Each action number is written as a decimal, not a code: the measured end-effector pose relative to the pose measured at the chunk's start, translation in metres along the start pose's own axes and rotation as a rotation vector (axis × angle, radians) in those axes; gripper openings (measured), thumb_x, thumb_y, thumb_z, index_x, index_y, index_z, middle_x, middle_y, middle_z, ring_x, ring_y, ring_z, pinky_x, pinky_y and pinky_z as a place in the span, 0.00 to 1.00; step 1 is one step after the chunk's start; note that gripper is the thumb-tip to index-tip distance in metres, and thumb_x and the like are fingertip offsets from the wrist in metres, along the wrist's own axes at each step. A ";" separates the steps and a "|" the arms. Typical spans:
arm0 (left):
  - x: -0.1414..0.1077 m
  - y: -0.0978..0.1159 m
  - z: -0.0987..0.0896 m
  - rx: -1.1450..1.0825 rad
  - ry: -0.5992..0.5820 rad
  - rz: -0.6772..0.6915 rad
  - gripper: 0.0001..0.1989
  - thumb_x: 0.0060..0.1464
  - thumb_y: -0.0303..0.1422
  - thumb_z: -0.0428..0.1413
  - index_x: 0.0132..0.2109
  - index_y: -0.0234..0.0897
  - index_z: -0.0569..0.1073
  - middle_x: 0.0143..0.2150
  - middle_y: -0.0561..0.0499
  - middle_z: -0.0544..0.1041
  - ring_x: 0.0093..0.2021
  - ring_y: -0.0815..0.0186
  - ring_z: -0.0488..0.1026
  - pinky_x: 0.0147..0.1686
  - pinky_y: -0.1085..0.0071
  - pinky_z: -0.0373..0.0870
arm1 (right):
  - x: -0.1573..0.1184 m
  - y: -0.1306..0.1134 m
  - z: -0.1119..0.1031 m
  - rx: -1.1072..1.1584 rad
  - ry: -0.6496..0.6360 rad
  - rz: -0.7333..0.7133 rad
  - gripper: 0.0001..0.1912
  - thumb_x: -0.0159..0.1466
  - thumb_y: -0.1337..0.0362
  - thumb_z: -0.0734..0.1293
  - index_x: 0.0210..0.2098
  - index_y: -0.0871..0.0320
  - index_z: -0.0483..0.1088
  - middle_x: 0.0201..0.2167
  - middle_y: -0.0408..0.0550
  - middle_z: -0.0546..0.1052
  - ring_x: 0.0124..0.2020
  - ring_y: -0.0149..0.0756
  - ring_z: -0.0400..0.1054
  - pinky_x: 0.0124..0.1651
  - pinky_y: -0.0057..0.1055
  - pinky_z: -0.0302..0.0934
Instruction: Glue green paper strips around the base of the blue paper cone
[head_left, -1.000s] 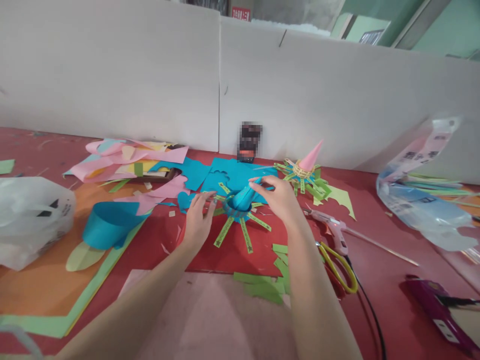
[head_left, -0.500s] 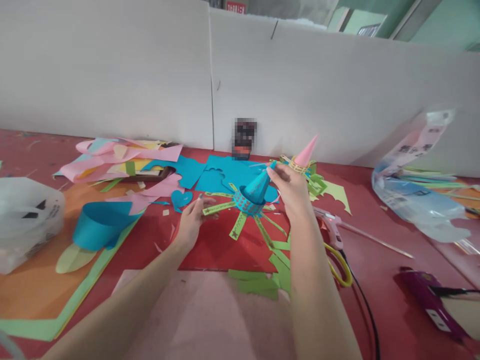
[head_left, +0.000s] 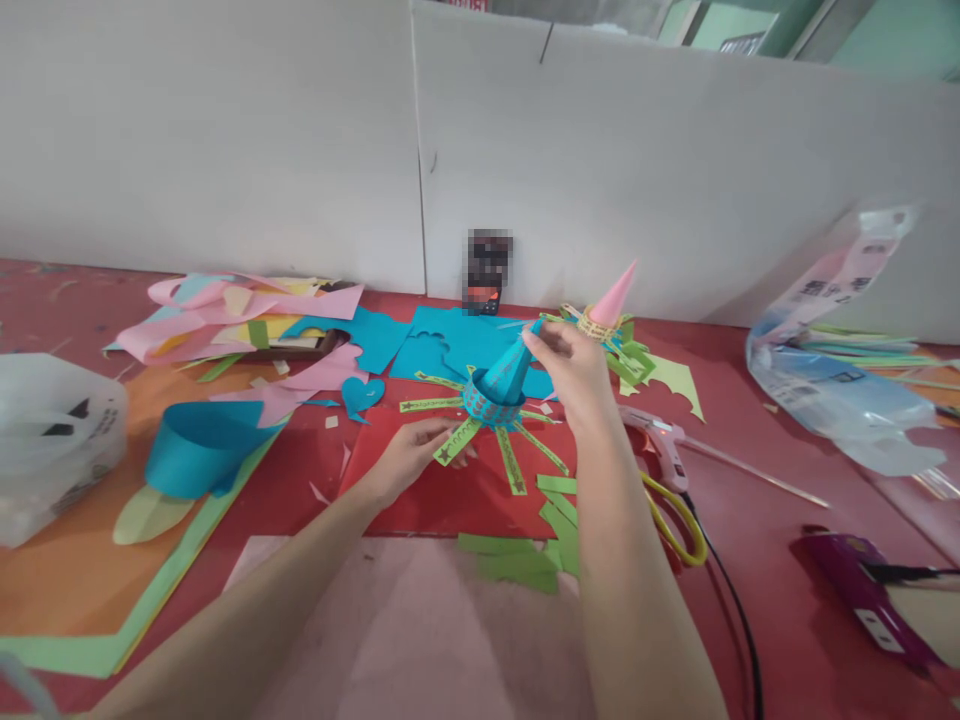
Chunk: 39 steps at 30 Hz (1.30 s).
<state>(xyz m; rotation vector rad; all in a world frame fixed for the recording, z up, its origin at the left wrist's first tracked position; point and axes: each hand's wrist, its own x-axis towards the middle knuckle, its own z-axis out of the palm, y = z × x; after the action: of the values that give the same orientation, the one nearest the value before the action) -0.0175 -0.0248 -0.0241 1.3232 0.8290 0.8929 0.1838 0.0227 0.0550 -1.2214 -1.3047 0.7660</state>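
My right hand (head_left: pixel 574 365) pinches the tip of a blue paper cone (head_left: pixel 508 368). The cone stands in a blue patterned paper ring (head_left: pixel 491 405), from which several green strips with dark drawings radiate. My left hand (head_left: pixel 411 458) has its fingers closed around the end of one star-marked green strip (head_left: pixel 459 440), at the near left of the ring; some fingertips are hidden behind it. Beneath the paper piece lies a red board (head_left: pixel 420 510). A similar piece with a pink cone (head_left: pixel 615 295) stands beyond my right hand.
A pink glue gun (head_left: pixel 664 450) with its cord lies right of my forearm, near a purple power strip (head_left: pixel 862 590). Blue paper sheets (head_left: pixel 427 345) and green scraps (head_left: pixel 510 562) surround the board. On the left are a blue paper loop (head_left: pixel 195 460) and a white plastic bag (head_left: pixel 60 430).
The blue cone piece has turned, its strips swinging round, and shifted slightly left with my right hand. My left hand has moved right and nearer to me, onto another strip.
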 end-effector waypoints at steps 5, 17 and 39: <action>0.000 -0.001 -0.003 0.099 0.125 0.016 0.17 0.54 0.42 0.48 0.39 0.33 0.74 0.31 0.47 0.77 0.29 0.63 0.73 0.29 0.69 0.69 | 0.000 0.003 0.004 -0.098 -0.026 -0.066 0.16 0.53 0.55 0.66 0.36 0.59 0.70 0.35 0.47 0.76 0.38 0.36 0.70 0.40 0.33 0.65; -0.020 0.005 -0.004 1.024 0.579 0.748 0.07 0.55 0.29 0.49 0.29 0.38 0.68 0.27 0.50 0.72 0.30 0.67 0.67 0.33 0.69 0.64 | -0.018 -0.032 0.014 -0.175 -0.202 -0.268 0.10 0.57 0.59 0.65 0.37 0.54 0.72 0.38 0.44 0.75 0.41 0.34 0.69 0.42 0.31 0.65; 0.006 -0.009 -0.022 1.006 0.308 0.489 0.08 0.55 0.33 0.51 0.41 0.41 0.73 0.42 0.47 0.72 0.44 0.62 0.69 0.44 0.64 0.67 | -0.018 0.001 0.015 -0.609 -0.715 -0.119 0.07 0.55 0.60 0.67 0.33 0.53 0.75 0.23 0.39 0.68 0.24 0.26 0.59 0.28 0.25 0.50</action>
<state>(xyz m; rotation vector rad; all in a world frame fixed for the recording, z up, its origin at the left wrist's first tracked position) -0.0343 -0.0104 -0.0347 2.3717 1.3087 1.1236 0.1668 0.0095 0.0462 -1.3680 -2.3004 0.7740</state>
